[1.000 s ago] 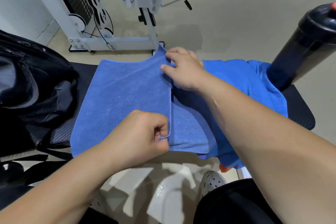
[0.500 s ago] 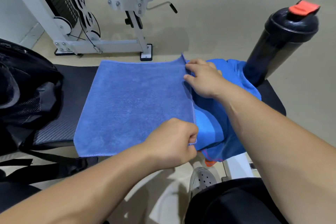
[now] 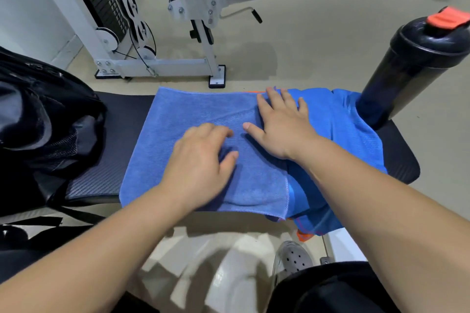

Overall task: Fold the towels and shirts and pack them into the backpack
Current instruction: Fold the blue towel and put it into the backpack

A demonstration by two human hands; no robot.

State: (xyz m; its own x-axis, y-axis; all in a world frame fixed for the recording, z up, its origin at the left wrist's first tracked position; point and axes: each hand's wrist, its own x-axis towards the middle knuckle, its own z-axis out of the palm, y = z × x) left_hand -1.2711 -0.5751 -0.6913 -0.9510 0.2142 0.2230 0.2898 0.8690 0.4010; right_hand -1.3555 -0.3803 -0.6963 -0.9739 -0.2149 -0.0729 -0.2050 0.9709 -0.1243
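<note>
Blue towel (image 3: 193, 119), brighter blue shirt (image 3: 351, 129), blk backpack (image 3: 38, 114)

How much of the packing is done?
Only a little. The towel looks folded over once; the left hand and right hand press it flat. The shirt, partly under it, lies crumpled. Neither is in the backpack yet.

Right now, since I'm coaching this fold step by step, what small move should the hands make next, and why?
Probably pinch the right edge of the towel and fold it over to the left. The left hand and right hand rest on it, gripping nothing. It looks smoothed but lies as a broad panel across the bench, its right edge overlapping the shirt. The backpack sits at the left.
</note>
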